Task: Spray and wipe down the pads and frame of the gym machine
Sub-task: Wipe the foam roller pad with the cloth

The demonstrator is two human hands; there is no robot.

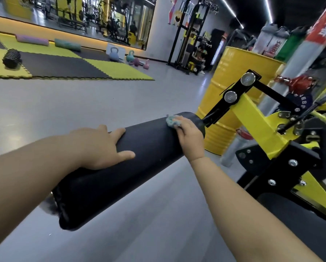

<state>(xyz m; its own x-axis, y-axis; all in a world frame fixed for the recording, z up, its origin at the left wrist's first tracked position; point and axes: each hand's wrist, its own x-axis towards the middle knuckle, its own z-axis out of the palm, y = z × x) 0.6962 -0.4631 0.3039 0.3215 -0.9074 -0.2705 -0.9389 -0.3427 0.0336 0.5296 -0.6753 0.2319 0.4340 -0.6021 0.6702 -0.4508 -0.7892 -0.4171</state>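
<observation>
The left hand (pixel 101 146), fingers spread, braces the black foam roller pad (pixel 139 167); the right hand (pixel 189 137), seemingly pinching a pale-blue cloth (pixel 172 121) at one o'clock, should wipe firmly towards seven.

The black cylindrical roller pad (pixel 139 163) projects sideways from the yellow-and-black frame (pixel 256 120). A bunched blue-green cloth (pixel 172 121) sits on the pad's end nearest the frame.

free: grey floor (pixel 101 103) left of roller pad (pixel 149 157) | blocked right: yellow frame (pixel 252 118), yellow drum (pixel 234 72)

The cloth (pixel 170 121) mostly under the right hand (pixel 191 138), the yellow frame (pixel 256 121) partly beyond the right edge.
</observation>
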